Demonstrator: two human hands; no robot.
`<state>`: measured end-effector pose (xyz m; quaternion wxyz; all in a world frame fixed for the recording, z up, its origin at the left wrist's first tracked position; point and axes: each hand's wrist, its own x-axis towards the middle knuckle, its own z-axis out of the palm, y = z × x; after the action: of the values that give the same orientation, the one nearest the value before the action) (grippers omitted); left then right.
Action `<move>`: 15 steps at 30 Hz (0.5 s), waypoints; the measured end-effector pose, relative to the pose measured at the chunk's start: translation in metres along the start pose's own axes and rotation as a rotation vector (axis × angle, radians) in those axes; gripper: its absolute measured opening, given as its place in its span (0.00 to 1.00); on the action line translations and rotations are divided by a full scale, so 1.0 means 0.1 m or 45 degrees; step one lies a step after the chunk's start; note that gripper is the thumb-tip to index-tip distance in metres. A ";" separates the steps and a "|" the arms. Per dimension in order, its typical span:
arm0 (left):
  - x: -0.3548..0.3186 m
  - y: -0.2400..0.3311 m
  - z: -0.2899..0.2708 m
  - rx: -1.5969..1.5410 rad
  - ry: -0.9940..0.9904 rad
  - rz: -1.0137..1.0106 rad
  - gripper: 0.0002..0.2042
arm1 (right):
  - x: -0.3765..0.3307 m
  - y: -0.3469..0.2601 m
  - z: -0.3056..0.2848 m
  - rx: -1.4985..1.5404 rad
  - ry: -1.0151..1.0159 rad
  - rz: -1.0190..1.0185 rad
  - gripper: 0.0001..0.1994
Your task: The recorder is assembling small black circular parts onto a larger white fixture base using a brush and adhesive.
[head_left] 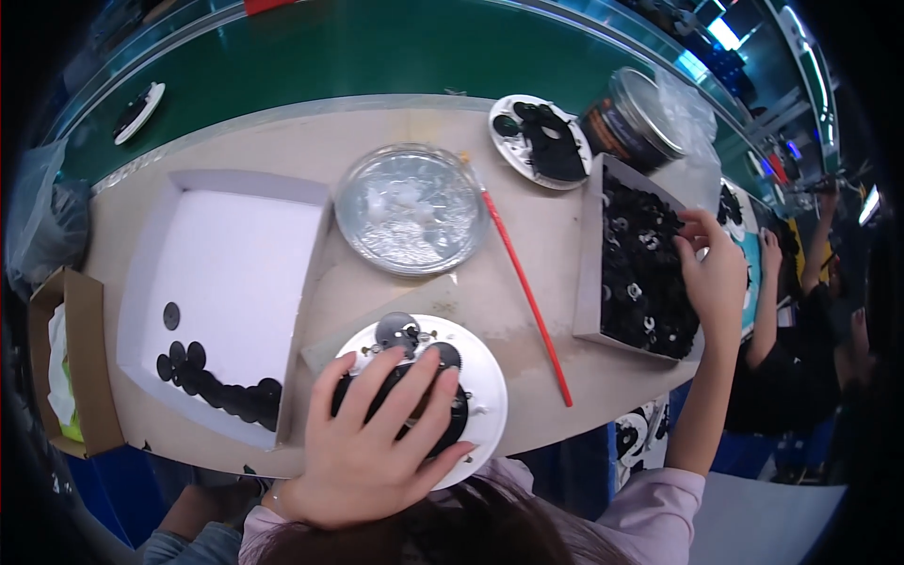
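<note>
- The person's left hand (372,447) lies palm down with fingers spread, not closed into a grip, over a white round plate (492,391) at the near edge of the table.
- Beneath its fingers, black round parts (458,428) sit on that plate, with a grey disc (396,330) beyond the fingertips.
- Left of it, a shallow white tray (250,245) holds a row of black discs (217,388), one lying apart.
- The right hand (713,268) reaches into a box (589,282) of small black pieces (638,254); its thumb and fingers curve toward each other, though one cannot tell whether they pinch a piece.
- A red rod (527,282) slants between the plate and the box.
- Past the plate stands a clear round container (411,209).
- Farther back, a second white plate (515,158) bears black parts, near a tin (621,122).
- Beyond the table stretches a green surface (330,66).
</note>
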<state>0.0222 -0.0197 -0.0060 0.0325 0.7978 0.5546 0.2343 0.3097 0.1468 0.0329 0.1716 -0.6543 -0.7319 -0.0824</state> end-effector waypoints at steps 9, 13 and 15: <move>0.01 0.03 0.00 -0.053 0.045 -0.027 0.25 | -0.06 0.51 0.15 0.041 -0.233 0.191 0.08; 0.00 0.01 0.01 -0.042 0.077 -0.027 0.25 | -0.02 0.54 0.25 0.013 -0.306 0.194 0.10; 0.00 0.02 -0.02 -0.058 0.074 -0.030 0.25 | 0.00 0.54 0.27 -0.040 -0.299 0.166 0.09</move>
<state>0.0231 -0.0205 -0.0040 0.0375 0.7831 0.5592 0.2694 0.3588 0.1633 0.0028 0.0797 -0.7082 -0.7015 -0.0054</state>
